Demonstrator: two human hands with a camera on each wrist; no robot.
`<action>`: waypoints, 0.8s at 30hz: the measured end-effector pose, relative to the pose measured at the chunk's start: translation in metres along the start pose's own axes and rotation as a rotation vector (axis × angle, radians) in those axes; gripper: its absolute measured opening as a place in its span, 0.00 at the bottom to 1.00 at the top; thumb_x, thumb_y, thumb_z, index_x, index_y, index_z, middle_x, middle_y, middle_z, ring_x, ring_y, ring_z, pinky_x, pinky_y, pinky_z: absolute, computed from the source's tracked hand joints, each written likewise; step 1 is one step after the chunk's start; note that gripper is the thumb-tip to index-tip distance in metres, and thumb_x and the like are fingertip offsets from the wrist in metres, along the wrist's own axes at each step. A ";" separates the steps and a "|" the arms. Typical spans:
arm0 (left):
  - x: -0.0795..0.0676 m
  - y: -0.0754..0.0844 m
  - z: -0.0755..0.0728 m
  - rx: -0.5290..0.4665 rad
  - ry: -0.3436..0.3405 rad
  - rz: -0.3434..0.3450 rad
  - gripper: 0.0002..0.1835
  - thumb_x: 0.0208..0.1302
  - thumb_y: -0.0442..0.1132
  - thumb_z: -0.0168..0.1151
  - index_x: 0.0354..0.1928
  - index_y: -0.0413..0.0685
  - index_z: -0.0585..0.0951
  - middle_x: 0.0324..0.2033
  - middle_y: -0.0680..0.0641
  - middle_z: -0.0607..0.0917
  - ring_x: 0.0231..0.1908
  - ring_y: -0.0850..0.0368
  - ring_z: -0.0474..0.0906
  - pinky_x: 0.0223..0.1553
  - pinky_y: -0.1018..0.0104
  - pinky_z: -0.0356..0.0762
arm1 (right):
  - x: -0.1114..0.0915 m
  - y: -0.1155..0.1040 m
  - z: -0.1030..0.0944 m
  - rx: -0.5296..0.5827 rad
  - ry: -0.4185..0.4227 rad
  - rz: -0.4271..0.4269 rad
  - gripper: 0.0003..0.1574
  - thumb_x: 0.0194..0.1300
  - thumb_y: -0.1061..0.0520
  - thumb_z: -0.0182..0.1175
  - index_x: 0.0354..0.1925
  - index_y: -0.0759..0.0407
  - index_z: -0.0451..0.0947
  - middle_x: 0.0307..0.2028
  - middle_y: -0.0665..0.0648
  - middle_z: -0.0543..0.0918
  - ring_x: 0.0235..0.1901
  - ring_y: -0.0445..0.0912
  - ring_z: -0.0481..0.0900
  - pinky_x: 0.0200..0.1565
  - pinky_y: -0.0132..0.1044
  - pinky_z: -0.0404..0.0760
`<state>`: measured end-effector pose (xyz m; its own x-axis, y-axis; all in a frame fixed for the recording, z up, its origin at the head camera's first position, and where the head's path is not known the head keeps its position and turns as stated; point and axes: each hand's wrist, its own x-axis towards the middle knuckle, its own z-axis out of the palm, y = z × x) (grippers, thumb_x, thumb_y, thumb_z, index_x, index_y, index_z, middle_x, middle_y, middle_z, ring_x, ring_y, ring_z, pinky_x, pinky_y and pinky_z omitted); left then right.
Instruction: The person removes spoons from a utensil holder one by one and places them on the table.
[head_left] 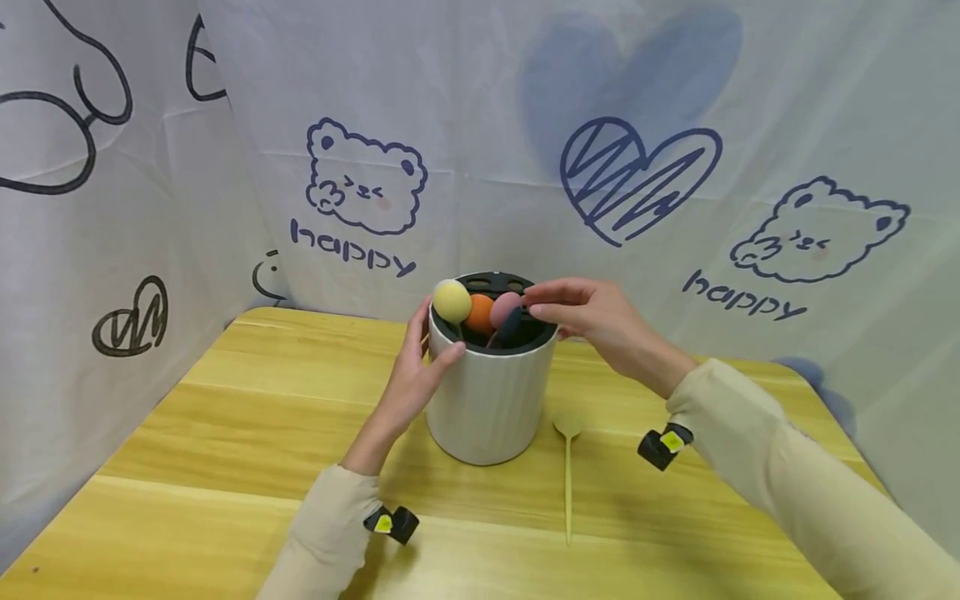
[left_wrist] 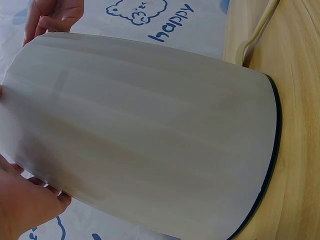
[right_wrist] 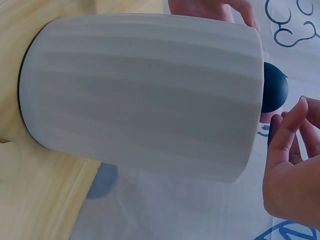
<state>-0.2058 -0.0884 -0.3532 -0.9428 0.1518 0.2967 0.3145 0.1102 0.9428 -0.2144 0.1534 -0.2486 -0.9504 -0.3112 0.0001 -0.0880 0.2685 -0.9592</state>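
A white ribbed utensil holder with a black rim stands upright on the table. From its top show the rounded heads of a yellow spoon, an orange spoon and a pink spoon, beside a dark blue spoon. My left hand grips the holder's left side, thumb at the front near the rim and fingers behind. Over the right rim, my right hand has thumb and forefinger close together beside the pink head; I cannot tell if something thin is between them.
A pale yellow spoon lies on the wooden table to the right of the holder, its handle toward me. Behind the table hangs a white cloth with bear and heart drawings. The holder's back top part has a black slotted insert.
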 end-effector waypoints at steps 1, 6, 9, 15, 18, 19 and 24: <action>0.000 0.000 0.000 0.002 0.000 0.001 0.45 0.63 0.52 0.56 0.76 0.49 0.46 0.75 0.45 0.48 0.72 0.47 0.47 0.70 0.48 0.46 | 0.001 0.000 0.001 -0.004 -0.006 0.001 0.22 0.65 0.58 0.62 0.56 0.64 0.78 0.53 0.58 0.80 0.47 0.51 0.75 0.42 0.38 0.78; 0.000 -0.002 0.000 0.004 0.001 0.002 0.45 0.63 0.51 0.56 0.76 0.49 0.46 0.75 0.45 0.48 0.72 0.47 0.46 0.70 0.49 0.46 | 0.003 0.000 0.006 -0.044 -0.026 0.010 0.22 0.64 0.59 0.62 0.56 0.63 0.79 0.53 0.59 0.80 0.48 0.52 0.74 0.42 0.37 0.79; 0.000 -0.002 -0.001 0.005 0.000 0.004 0.45 0.63 0.51 0.55 0.76 0.49 0.46 0.75 0.44 0.48 0.72 0.46 0.46 0.70 0.48 0.46 | 0.005 0.000 0.009 -0.077 -0.029 0.010 0.22 0.64 0.60 0.63 0.56 0.63 0.79 0.52 0.59 0.81 0.49 0.51 0.75 0.41 0.38 0.79; -0.001 -0.001 -0.001 0.002 -0.001 0.008 0.45 0.63 0.51 0.55 0.76 0.48 0.45 0.75 0.43 0.47 0.72 0.46 0.46 0.70 0.47 0.46 | 0.005 -0.001 0.014 -0.124 -0.026 0.018 0.21 0.63 0.62 0.63 0.55 0.64 0.79 0.51 0.60 0.82 0.46 0.51 0.76 0.39 0.37 0.79; -0.002 -0.001 0.000 0.001 -0.002 0.008 0.45 0.63 0.51 0.55 0.76 0.48 0.45 0.75 0.43 0.47 0.72 0.46 0.46 0.70 0.48 0.46 | 0.005 -0.002 0.015 -0.143 -0.016 0.030 0.20 0.62 0.62 0.64 0.54 0.64 0.80 0.49 0.60 0.82 0.43 0.50 0.77 0.36 0.36 0.79; -0.002 -0.001 0.000 0.002 -0.002 0.009 0.45 0.63 0.51 0.55 0.76 0.48 0.45 0.75 0.43 0.47 0.72 0.46 0.46 0.70 0.48 0.46 | 0.004 -0.002 0.015 -0.155 -0.014 0.033 0.20 0.62 0.62 0.64 0.53 0.64 0.80 0.48 0.60 0.83 0.42 0.51 0.77 0.35 0.37 0.79; -0.003 -0.002 0.000 0.007 0.000 0.011 0.45 0.63 0.50 0.55 0.76 0.48 0.45 0.75 0.44 0.47 0.72 0.46 0.46 0.70 0.48 0.45 | 0.004 -0.002 0.017 -0.238 -0.033 0.043 0.19 0.61 0.61 0.65 0.51 0.63 0.81 0.44 0.60 0.84 0.37 0.52 0.77 0.31 0.39 0.80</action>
<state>-0.2038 -0.0887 -0.3561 -0.9392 0.1531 0.3074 0.3259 0.1151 0.9384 -0.2128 0.1363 -0.2520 -0.9447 -0.3237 -0.0520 -0.1196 0.4879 -0.8647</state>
